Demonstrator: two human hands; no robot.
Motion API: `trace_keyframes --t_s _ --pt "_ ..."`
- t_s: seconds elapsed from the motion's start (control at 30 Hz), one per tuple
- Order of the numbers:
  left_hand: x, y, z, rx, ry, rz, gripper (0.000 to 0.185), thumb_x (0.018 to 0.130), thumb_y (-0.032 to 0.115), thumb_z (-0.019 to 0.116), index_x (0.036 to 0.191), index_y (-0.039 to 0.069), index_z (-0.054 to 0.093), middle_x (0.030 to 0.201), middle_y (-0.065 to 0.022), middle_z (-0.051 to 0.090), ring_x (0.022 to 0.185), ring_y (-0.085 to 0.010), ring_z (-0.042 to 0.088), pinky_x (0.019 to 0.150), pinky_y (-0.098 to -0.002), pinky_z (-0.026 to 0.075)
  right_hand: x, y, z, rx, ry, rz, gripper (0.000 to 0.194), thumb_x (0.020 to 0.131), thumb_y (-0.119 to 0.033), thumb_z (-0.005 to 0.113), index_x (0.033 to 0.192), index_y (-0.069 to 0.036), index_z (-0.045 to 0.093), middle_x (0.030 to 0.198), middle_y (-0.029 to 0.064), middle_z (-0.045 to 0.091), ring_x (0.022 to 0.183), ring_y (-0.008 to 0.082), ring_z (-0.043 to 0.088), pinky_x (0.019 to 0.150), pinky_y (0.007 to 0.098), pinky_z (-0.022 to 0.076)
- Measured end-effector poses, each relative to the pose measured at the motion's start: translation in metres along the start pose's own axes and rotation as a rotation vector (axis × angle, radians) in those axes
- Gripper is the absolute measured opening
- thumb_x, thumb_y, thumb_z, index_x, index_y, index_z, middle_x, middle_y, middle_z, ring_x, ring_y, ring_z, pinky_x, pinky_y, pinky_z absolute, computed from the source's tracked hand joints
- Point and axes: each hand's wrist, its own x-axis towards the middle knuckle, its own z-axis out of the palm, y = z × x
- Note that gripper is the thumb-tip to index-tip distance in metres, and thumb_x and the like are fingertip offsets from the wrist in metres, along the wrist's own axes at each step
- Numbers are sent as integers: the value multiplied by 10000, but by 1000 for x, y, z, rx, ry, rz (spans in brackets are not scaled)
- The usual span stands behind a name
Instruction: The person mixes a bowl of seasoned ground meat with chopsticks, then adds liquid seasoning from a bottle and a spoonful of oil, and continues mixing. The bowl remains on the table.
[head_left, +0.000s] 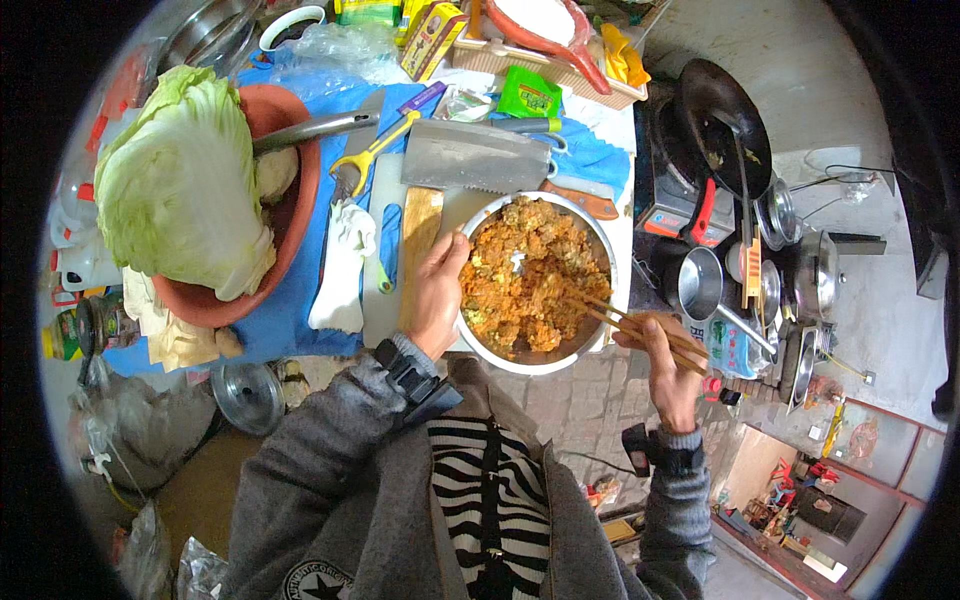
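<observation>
A metal bowl (534, 366) full of orange-brown chopped filling (525, 300) stands at the table's front edge. My left hand (436, 300) grips its left rim, thumb on top. In my right hand (669, 367) is a pair of wooden chopsticks (622, 324), whose tips are in the filling on the bowl's right side. Behind the bowl lies a broad cleaver (480, 156), with a wooden knife handle (581, 201) near it. Left of the bowl are a white cutting board (384, 300), a wooden strip (421, 217) and a white cloth (346, 262).
A terracotta-coloured basin (300, 247) holds a large napa cabbage (176, 180) at the left. Yellow-handled scissors (367, 159) and a green packet (529, 91) lie farther back. On the right are a wok (724, 124) and a saucepan (699, 285).
</observation>
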Motion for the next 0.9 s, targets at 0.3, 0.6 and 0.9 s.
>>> trace_keyframes --t_s 0.3,0.6,0.9 --pt "1 2 -2 59 -41 6 424 1003 299 506 1278 -23 529 1189 -76 608 1045 -143 571 902 -291 478 50 -48 -1 -175 -63 -396 271 991 -145 495 941 79 641 841 135 697 768 177 679 705 290 538" --pt "2 1 -1 41 -31 18 390 1006 285 501 1245 -16 561 1158 -73 622 1010 -133 581 878 -292 489 9 -6 14 -406 -194 -359 198 952 -91 549 954 48 690 865 123 711 789 188 674 734 313 524" --pt "2 1 -1 12 -30 -29 385 1010 281 491 1240 -20 561 1149 -75 626 1000 -136 591 868 -288 494 42 -14 26 -436 -182 -366 180 959 -98 549 992 41 658 897 137 695 798 193 671 728 304 525"
